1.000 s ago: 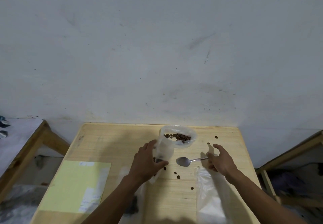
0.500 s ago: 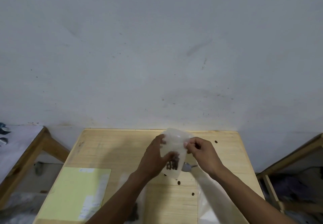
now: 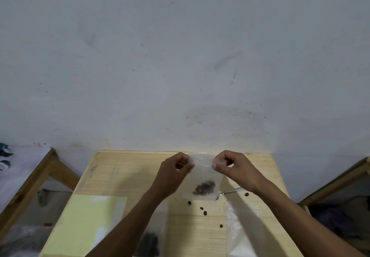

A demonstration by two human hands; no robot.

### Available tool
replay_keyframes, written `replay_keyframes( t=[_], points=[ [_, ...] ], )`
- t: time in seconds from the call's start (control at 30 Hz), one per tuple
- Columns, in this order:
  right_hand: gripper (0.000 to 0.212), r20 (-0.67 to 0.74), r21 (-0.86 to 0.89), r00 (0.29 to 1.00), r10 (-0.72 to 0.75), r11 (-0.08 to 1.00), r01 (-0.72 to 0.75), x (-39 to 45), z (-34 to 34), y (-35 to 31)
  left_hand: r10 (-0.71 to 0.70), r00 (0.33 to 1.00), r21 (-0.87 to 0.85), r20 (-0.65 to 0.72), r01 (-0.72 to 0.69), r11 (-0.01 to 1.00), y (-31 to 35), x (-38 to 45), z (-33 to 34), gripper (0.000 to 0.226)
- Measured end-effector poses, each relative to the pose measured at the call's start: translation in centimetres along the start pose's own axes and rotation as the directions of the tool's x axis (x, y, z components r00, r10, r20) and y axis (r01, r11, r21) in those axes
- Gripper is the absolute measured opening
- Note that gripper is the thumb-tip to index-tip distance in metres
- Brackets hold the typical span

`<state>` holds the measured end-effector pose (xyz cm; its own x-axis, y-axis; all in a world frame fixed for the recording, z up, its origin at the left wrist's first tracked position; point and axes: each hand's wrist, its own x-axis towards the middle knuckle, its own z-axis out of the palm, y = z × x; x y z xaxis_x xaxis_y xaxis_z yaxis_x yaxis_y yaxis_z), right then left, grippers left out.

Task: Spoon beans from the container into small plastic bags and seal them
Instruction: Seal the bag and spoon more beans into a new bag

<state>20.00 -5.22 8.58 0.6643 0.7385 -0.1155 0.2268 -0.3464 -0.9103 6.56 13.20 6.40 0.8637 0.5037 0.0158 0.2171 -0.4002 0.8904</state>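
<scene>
Beans (image 3: 204, 188) sit bunched at the bottom of a small clear bag (image 3: 202, 178) held up over the surface (image 3: 124, 174), left hand (image 3: 174, 168) and right hand (image 3: 230, 166) each pinching a top corner.

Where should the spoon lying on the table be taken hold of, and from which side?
Best by its handle, from the right with the right hand. The spoon lies flat with its handle pointing right, and its bowl sits hidden behind the small plastic bag of beans.
</scene>
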Motion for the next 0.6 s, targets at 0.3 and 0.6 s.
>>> replay_keyframes(
  t=[0.3, 0.6],
  points=[
    [0.002, 0.094, -0.392, 0.983, -0.157, 0.902, 0.181, 0.2, 1.0, -2.4, 0.091, 0.995, 0.034, 0.051, -0.093, 0.995, 2.2, -0.4, 1.0, 0.009],
    [0.005, 0.123, -0.553, 0.958, -0.259, 0.784, 0.283, -0.3, 2.0, -1.8, 0.081, 0.997, -0.014, 0.011, -0.081, 0.997, 2.0, -1.2, 0.8, 0.018]
  ],
)
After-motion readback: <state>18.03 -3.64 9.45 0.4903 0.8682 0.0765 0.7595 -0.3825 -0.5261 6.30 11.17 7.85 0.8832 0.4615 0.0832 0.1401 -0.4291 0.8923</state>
